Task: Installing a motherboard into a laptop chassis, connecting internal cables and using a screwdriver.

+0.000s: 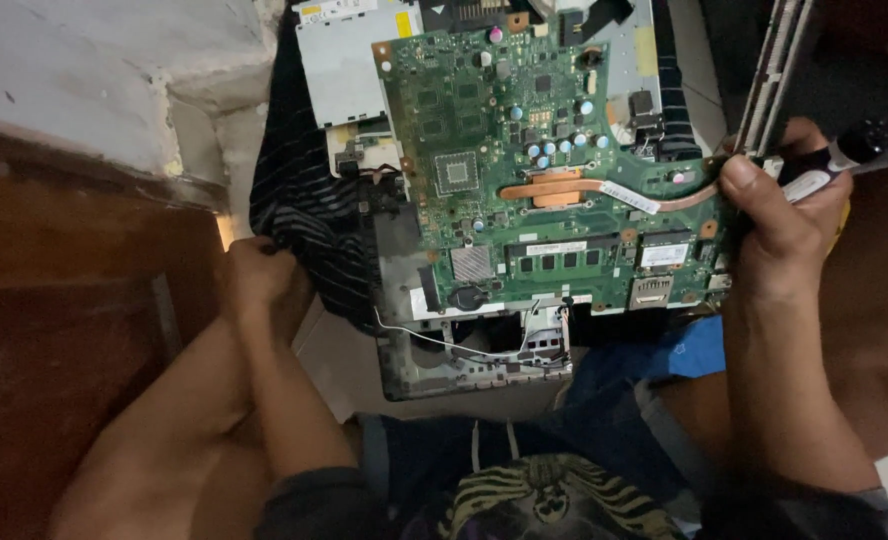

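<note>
Striped cloth (pixel 309 215) under motherboard (pixel 524 170); right hand (pixel 779 215) grips edge

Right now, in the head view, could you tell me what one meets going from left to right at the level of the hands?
Brown wooden panel → left hand gripping the striped dark cloth → green circuit board with its copper heat pipe → right hand at the board's edge, holding a black-handled tool.
</note>
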